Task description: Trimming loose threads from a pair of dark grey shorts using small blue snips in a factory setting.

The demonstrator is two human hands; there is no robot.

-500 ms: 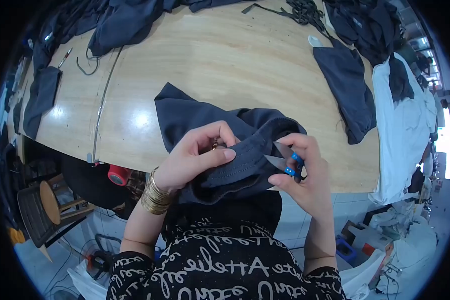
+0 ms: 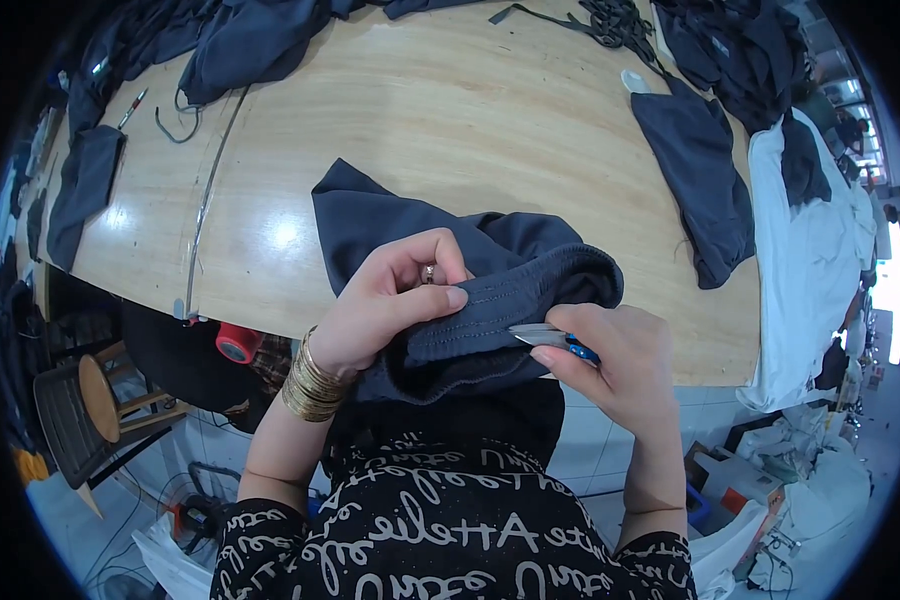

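Observation:
A dark navy garment (image 2: 410, 222) lies over the near edge of the table, its stitched elastic waistband (image 2: 485, 315) turned up toward me. My left hand (image 2: 395, 300) pinches the waistband between thumb and fingers; gold bangles circle that wrist. In my right hand (image 2: 615, 360) is a pair of blue-handled thread snips (image 2: 540, 336). Their pointed metal blades are close together and lie against the rows of stitching. Any thread at the tips is too small to make out.
Another dark cloth piece (image 2: 695, 180) lies on the wooden table (image 2: 450, 110) at the right, beside white cloth (image 2: 785, 270). Dark garments (image 2: 255, 50) are heaped at the far left, near a pen (image 2: 133, 108). A chair (image 2: 75, 420) stands at the lower left.
The snips have gone from open blades to nearly closed ones, and moved left and slightly down onto the waistband. My left hand keeps its pinch, nearly still.

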